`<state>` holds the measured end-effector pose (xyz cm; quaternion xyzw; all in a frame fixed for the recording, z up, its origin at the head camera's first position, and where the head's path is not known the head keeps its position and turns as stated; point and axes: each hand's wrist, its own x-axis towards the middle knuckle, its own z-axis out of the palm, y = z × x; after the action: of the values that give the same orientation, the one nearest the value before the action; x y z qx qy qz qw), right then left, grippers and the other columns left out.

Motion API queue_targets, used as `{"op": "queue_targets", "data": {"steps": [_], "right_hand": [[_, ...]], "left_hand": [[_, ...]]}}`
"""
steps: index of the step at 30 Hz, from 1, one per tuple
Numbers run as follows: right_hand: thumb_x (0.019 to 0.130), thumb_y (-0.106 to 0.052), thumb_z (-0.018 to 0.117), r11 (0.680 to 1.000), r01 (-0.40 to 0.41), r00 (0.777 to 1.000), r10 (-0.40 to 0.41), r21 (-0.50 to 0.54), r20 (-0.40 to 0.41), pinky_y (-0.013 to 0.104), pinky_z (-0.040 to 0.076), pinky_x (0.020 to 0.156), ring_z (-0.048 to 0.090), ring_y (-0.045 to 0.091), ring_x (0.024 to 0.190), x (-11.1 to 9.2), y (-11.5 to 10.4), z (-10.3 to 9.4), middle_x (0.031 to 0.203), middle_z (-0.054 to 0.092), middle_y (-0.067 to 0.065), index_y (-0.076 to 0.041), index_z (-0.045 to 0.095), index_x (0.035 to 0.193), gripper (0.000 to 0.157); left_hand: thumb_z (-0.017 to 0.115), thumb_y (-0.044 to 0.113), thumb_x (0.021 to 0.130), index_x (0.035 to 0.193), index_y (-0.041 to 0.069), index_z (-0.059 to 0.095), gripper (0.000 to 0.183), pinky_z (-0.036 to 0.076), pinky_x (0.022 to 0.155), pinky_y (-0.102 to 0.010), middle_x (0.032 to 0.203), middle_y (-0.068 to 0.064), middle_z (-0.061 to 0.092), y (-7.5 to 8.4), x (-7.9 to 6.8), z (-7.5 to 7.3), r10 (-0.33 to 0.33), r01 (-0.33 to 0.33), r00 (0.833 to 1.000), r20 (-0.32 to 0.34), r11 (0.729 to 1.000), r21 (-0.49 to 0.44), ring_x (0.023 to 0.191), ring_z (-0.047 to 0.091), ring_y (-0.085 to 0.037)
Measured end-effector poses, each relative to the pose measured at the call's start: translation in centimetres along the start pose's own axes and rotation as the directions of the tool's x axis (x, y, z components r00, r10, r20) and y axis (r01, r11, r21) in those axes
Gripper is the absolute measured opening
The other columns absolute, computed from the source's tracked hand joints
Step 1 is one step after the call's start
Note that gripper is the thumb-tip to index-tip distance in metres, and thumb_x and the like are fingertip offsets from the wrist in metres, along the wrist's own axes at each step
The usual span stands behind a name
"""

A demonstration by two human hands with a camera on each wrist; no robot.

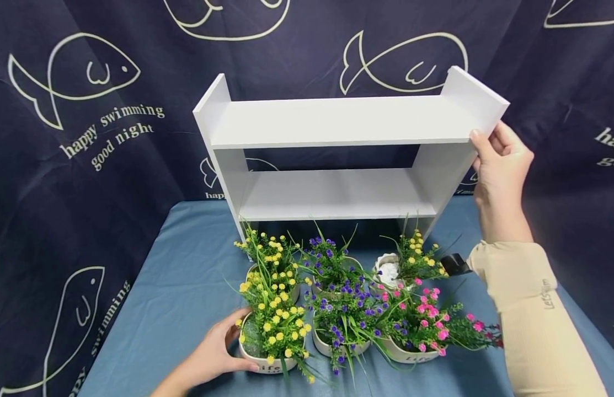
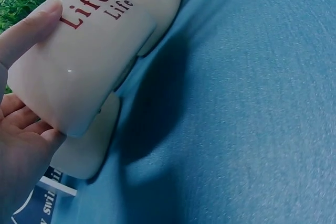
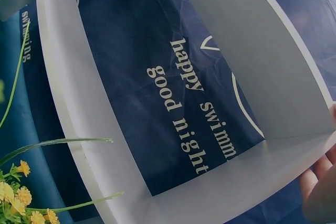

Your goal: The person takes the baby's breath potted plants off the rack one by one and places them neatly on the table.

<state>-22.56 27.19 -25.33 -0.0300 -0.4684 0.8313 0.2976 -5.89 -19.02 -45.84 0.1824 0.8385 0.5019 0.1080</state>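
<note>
My left hand (image 1: pixel 214 353) grips the front-left flower pot (image 1: pixel 274 365) of yellow flowers, thumb on its outer wall and fingers around the other side. In the left wrist view this white pot (image 2: pixel 86 51) carries red "Life" lettering and seems raised slightly off the cloth, its shadow beside it. At the upper right, my right hand (image 1: pixel 505 171) pinches the edge of the white shelf's (image 1: pixel 336 118) right side panel, thumb in front. The right wrist view shows the shelf (image 3: pixel 286 166) close up, with the fingers (image 3: pixel 310 182) at its outer side.
Beside and behind the held pot stand more pots with yellow flowers (image 1: pixel 272 245), purple flowers (image 1: pixel 346 298) and pink flowers (image 1: pixel 431 320), close together before the shelf. A blue cloth (image 1: pixel 187 259) covers the table. Dark fish-print fabric (image 1: pixel 113 220) hangs behind.
</note>
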Motion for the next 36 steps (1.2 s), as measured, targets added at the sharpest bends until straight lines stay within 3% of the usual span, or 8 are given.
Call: {"op": "queue_targets", "data": {"steps": [4, 9, 12, 15, 18, 22, 30, 36], "right_hand": [[0.079, 0.01, 0.072, 1.0, 0.007, 1.0, -0.007, -0.005, 0.002, 0.02, 0.059, 0.069, 0.067, 0.018, 0.09, -0.1, 0.0, 0.0, 0.103, 0.073, 0.008, -0.001, 0.068, 0.119, 0.042], [0.077, 0.009, 0.074, 0.999, 0.019, 1.0, -0.019, -0.031, 0.02, 0.019, 0.059, 0.067, 0.068, 0.017, 0.086, -0.1, -0.1, 0.0, 0.101, 0.073, 0.008, 0.0, 0.069, 0.118, 0.042], [0.077, 0.01, 0.074, 0.999, 0.032, 0.999, -0.031, -0.03, 0.029, 0.019, 0.059, 0.064, 0.069, 0.016, 0.083, -0.2, -0.2, 0.1, 0.098, 0.073, 0.008, 0.001, 0.069, 0.117, 0.042], [0.076, 0.011, 0.074, 0.999, 0.037, 0.999, -0.036, -0.018, 0.035, 0.02, 0.059, 0.063, 0.069, 0.016, 0.082, -0.2, -0.2, 0.1, 0.097, 0.074, 0.008, 0.001, 0.069, 0.116, 0.041], [0.076, 0.011, 0.074, 0.999, 0.037, 0.999, -0.036, -0.014, 0.036, 0.021, 0.059, 0.064, 0.069, 0.017, 0.083, -0.2, -0.1, 0.0, 0.098, 0.074, 0.009, 0.002, 0.069, 0.116, 0.042], [0.076, 0.013, 0.074, 0.999, 0.034, 0.999, -0.034, -0.002, 0.03, 0.021, 0.06, 0.064, 0.069, 0.018, 0.084, -0.2, -0.2, 0.0, 0.098, 0.074, 0.009, 0.002, 0.069, 0.116, 0.042], [0.075, 0.012, 0.075, 1.0, 0.001, 1.0, -0.001, -0.003, 0.02, 0.021, 0.059, 0.064, 0.068, 0.017, 0.084, -0.2, -0.5, -0.1, 0.097, 0.074, 0.009, 0.001, 0.07, 0.115, 0.042], [0.075, 0.011, 0.076, 1.0, -0.014, 1.0, 0.014, -0.007, 0.025, 0.021, 0.059, 0.064, 0.069, 0.017, 0.085, -0.2, -0.6, -0.1, 0.098, 0.074, 0.008, 0.0, 0.07, 0.116, 0.043]], "left_hand": [[0.09, 0.023, 0.065, 0.141, -0.01, 0.038, 0.098, 0.041, 0.106, -0.017, 0.143, -0.034, 0.041, -0.1, 0.3, 0.5, -0.029, 0.029, 0.999, 0.013, 1.0, -0.003, 0.132, 0.041, -0.035], [0.089, 0.025, 0.066, 0.142, -0.011, 0.036, 0.1, 0.034, 0.104, -0.007, 0.144, -0.035, 0.038, -0.5, 0.7, 0.9, -0.044, 0.046, 0.999, 0.03, 0.997, -0.057, 0.132, 0.036, -0.042], [0.089, 0.024, 0.067, 0.143, -0.012, 0.035, 0.1, 0.031, 0.104, -0.005, 0.144, -0.035, 0.037, -0.8, 1.0, 1.1, -0.025, 0.027, 0.999, 0.033, 0.996, -0.083, 0.133, 0.036, -0.043], [0.089, 0.024, 0.066, 0.144, -0.01, 0.034, 0.101, 0.03, 0.104, -0.005, 0.145, -0.034, 0.036, -1.0, 1.2, 1.4, -0.021, 0.024, 0.999, 0.033, 0.995, -0.102, 0.135, 0.039, -0.033], [0.089, 0.023, 0.066, 0.145, -0.01, 0.032, 0.103, 0.03, 0.104, -0.005, 0.147, -0.035, 0.034, -1.0, 1.4, 1.7, -0.035, 0.038, 0.999, 0.037, 0.994, -0.105, 0.136, 0.04, -0.034], [0.09, 0.022, 0.065, 0.144, -0.011, 0.031, 0.104, 0.036, 0.107, -0.013, 0.146, -0.036, 0.034, -0.9, 1.5, 2.0, -0.045, 0.047, 0.999, 0.03, 0.996, -0.081, 0.131, 0.041, -0.047], [0.092, 0.024, 0.061, 0.141, -0.006, 0.041, 0.099, 0.04, 0.107, -0.044, 0.143, -0.025, 0.04, -1.0, 1.7, 2.3, -0.003, 0.003, 0.999, -0.034, 1.0, 0.0, 0.131, 0.039, -0.045], [0.092, 0.026, 0.06, 0.14, -0.008, 0.042, 0.1, 0.041, 0.104, -0.05, 0.142, -0.024, 0.042, -1.1, 1.9, 2.3, 0.02, -0.018, 0.998, -0.056, 0.999, 0.042, 0.13, 0.04, -0.047]]}}
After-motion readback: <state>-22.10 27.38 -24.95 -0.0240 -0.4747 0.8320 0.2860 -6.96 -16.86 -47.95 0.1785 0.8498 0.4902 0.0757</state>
